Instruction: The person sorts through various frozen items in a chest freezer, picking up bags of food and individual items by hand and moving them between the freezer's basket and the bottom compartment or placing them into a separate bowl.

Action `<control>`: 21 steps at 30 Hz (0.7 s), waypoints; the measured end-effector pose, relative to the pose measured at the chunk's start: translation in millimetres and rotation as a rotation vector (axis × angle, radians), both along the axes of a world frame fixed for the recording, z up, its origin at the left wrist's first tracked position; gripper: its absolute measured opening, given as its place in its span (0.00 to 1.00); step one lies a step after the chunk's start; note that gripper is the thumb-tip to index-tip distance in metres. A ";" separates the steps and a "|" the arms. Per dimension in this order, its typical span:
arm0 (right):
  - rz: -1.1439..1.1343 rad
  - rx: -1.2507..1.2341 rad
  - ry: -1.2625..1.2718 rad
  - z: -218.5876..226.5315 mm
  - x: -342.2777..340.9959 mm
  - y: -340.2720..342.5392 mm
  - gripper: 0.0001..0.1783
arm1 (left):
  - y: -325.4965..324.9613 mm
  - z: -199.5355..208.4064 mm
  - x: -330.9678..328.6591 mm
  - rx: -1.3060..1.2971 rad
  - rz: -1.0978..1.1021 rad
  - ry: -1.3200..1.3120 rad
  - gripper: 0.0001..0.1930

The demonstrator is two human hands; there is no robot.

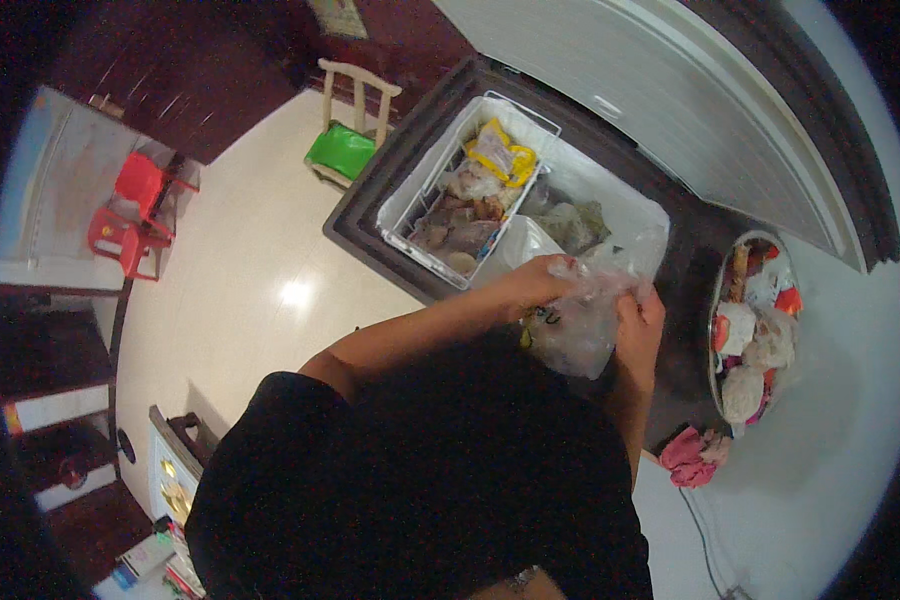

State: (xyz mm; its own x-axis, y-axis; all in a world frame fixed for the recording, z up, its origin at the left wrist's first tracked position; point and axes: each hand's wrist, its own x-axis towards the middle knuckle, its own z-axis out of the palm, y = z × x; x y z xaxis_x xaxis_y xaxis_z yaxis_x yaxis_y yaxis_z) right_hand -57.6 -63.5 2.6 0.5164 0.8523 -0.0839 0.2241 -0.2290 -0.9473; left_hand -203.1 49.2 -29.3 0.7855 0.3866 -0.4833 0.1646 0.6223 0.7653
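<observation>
A clear plastic bag (582, 345) hangs between my two hands, in front of an open chest freezer (642, 215). My left hand (538, 282) grips the bag's upper left edge. At its upper right edge, my right hand (640, 315) pinches the thin plastic. Something small, dark and yellow shows at the bag's left side; I cannot make out what it is. Inside the freezer, left of the bag, sits a white wire basket (422, 250) with several bagged foods, among them a yellow-edged packet (500, 155). Beyond my hands, a greenish bag (576, 226) lies deeper in the freezer.
The raised freezer lid (610, 75) stands at the back right. A round tray (713, 345) full of bagged items rests at the right, with a pink cloth (688, 457) nearer me. A green-seated chair (342, 150) and red plastic chairs (130, 235) stand to the left.
</observation>
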 end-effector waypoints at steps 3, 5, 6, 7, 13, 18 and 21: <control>-0.030 0.157 0.119 -4.6 0.4 -4.6 0.11 | 0.0 -7.5 0.4 0.337 0.051 0.003 0.19; -0.061 0.203 0.198 -2.1 1.2 -8.3 0.13 | 3.4 1.1 -2.8 0.427 0.102 -0.027 0.15; -0.079 0.225 0.237 -0.9 2.7 -9.2 0.14 | 8.3 7.0 -5.3 0.390 0.106 -0.041 0.14; -0.087 0.243 0.290 -0.4 7.8 -10.5 0.14 | 13.0 18.0 -8.2 0.353 0.108 -0.056 0.13; -0.180 0.541 0.478 -7.7 52.7 -13.0 0.13 | 42.2 45.6 -23.6 0.441 0.354 -0.250 0.09; -0.161 0.452 0.495 9.8 52.4 -9.8 0.12 | 59.3 36.9 -34.7 0.359 0.319 -0.256 0.09; -0.096 0.298 0.392 8.5 40.8 -5.0 0.13 | 54.8 22.8 -32.8 0.334 0.309 -0.279 0.08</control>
State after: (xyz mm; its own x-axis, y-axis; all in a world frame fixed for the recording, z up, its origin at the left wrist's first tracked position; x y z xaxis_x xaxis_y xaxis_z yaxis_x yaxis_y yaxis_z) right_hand -16.8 -68.5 11.1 0.5719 0.8189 -0.0478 -0.1706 0.0618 -0.9834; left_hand -235.9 104.0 -6.5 0.6918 0.7174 -0.0828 -0.2261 0.3241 0.9186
